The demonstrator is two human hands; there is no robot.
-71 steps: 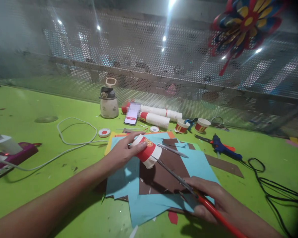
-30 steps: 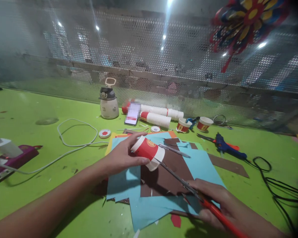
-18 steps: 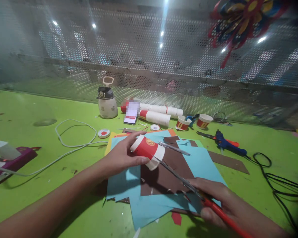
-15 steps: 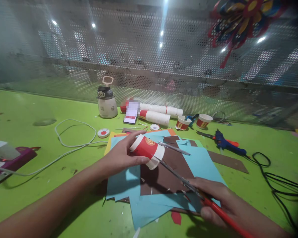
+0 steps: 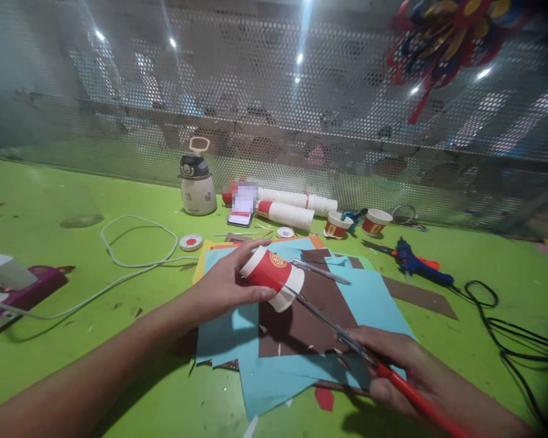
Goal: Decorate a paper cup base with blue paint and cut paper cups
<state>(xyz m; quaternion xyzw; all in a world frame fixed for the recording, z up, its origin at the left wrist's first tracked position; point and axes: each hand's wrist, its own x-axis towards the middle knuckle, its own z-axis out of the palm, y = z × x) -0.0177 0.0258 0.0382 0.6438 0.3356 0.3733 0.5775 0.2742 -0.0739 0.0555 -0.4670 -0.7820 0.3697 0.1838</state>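
My left hand [image 5: 231, 274] is wrapped round a red and white paper cup [image 5: 270, 277] with a gold emblem, tilted above the papers. In my right hand [image 5: 406, 371] is a pair of red-handled scissors [image 5: 347, 337]. The scissors' blades reach to the cup's white rim edge and lie over its red side; whether they cut through the wall I cannot tell. Under both hands lie blue sheets of paper [image 5: 379, 310] and a brown sheet [image 5: 296, 331]. A silver pen [image 5: 322, 271] rests on the sheets just beyond the cup.
Behind stand a bottle [image 5: 198, 188], a phone [image 5: 242, 207], stacked paper cups [image 5: 287, 215] and two short cut cups [image 5: 376, 222]. At right lies a blue glue gun [image 5: 415, 261] with a black cord. A purple power strip [image 5: 31, 298] and white cable [image 5: 132, 274] occupy the left.
Almost nothing differs. The cup and left hand appear very slightly shifted to the right, and the scissors stay at the cup's edge.
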